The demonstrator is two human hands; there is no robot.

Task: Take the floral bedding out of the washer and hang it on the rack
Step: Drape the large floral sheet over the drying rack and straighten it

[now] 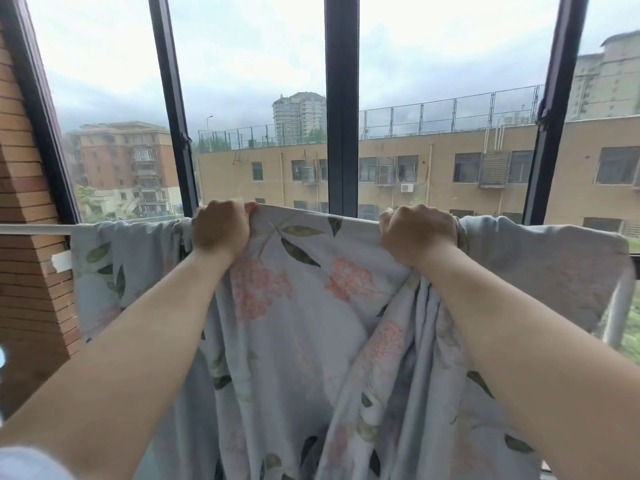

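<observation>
Most of the rack [34,229] is covered by the floral bedding [311,323], whose lower part is cut off at the bottom edge. The fingertips of the left hand [221,228] and right hand [417,233] are hidden, curled over the top hem.

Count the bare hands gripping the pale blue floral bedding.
2: the left hand grips the top edge of the pale blue floral bedding left of centre, the right hand further right.

Pale floral bedding [311,323] over rack [34,229]
</observation>
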